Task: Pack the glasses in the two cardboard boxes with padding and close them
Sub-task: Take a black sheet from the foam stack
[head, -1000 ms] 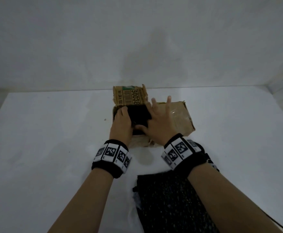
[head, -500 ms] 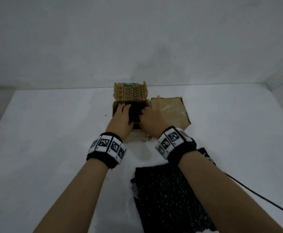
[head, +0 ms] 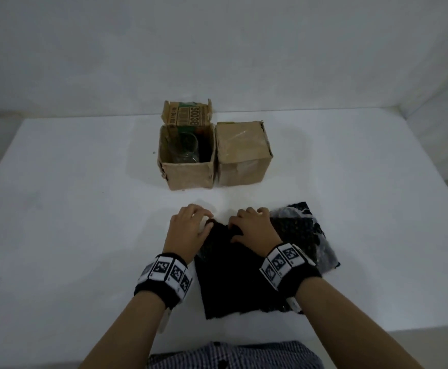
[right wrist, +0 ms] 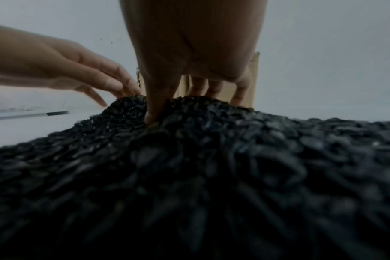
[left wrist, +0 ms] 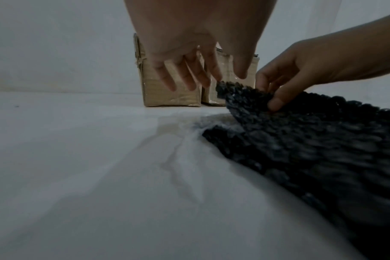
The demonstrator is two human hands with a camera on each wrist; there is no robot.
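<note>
Two cardboard boxes stand side by side at mid-table. The left box (head: 188, 171) is open, its back flap up, with a clear glass (head: 184, 149) and dark padding inside. The right box (head: 241, 153) is closed. A stack of black bubble-wrap padding (head: 231, 272) lies close to me. My right hand (head: 240, 225) pinches its far edge, thumb (right wrist: 151, 116) on top and fingers underneath, and that edge (left wrist: 241, 95) is lifted. My left hand (head: 204, 222) is beside it, its fingers (left wrist: 189, 77) loosely extended and touching the padding's left corner.
The white table (head: 71, 209) runs up to a white wall behind the boxes. A clear plastic piece sticks out under the padding's right side (head: 324, 251). My checked shirt (head: 231, 355) shows at the near table edge.
Both hands have left the open box, where they pressed dark padding down, and drawn back towards me to the padding stack. The right hand has taken hold of its far edge.
</note>
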